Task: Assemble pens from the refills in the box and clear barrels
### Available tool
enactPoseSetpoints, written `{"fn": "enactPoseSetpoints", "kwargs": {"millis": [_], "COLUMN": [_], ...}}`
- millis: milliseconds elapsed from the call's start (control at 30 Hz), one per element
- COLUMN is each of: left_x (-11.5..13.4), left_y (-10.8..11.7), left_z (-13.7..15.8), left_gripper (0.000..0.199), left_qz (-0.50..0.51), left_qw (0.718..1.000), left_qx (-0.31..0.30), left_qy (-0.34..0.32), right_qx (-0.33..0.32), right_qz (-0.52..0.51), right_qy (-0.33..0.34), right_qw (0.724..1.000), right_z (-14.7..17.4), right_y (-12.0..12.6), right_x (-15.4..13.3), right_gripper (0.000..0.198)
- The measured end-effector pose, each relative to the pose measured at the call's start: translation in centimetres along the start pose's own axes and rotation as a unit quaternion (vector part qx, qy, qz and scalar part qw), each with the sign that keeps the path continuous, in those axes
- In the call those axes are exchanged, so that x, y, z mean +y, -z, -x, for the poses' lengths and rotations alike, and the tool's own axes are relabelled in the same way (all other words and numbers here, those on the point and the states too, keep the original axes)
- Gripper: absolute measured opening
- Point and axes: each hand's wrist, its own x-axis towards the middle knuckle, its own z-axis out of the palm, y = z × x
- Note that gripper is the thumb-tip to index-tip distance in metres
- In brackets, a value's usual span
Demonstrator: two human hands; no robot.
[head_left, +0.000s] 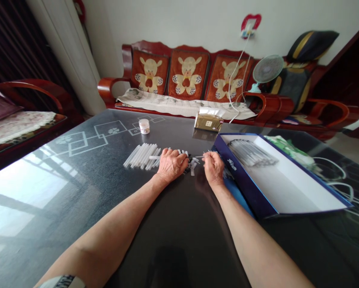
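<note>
My left hand is closed around a whitish, translucent tube, whose end sticks out to the left. Across from it, my right hand pinches a thin, light rod that spans the gap between the hands. Whether the rod enters the tube is hidden by my left fingers. Beside my left hand lies a row of similar white tubes. Small white and black pieces are scattered between my hands, too small to name.
On the dark glossy table, a blue-edged white box with several slender greyish sticks stands at the right. Behind are a small tub and a tissue box. Green-and-white packaging and white cords lie beyond the box.
</note>
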Motion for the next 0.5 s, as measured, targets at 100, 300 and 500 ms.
{"fn": "enactPoseSetpoints", "kwargs": {"millis": [100,300,500], "left_x": [0.0,0.0,-0.2], "left_y": [0.0,0.0,-0.1], "left_z": [0.0,0.0,0.1], "left_gripper": [0.033,0.033,0.031], "left_qz": [-0.001,-0.018,-0.001], "left_qw": [1.0,1.0,0.999], "left_qx": [-0.004,0.002,0.014], "left_qy": [0.007,-0.005,-0.034], "right_qx": [0.067,-0.025,-0.13], "right_qz": [0.038,0.167,0.184], "right_qy": [0.036,0.287,0.293], "right_qw": [0.996,0.943,0.929], "right_z": [-0.4,0.8,1.5], "right_y": [-0.1,-0.4,-0.6], "right_x": [0.5,-1.4,-1.9], "right_gripper": [0.022,0.026,0.022]}}
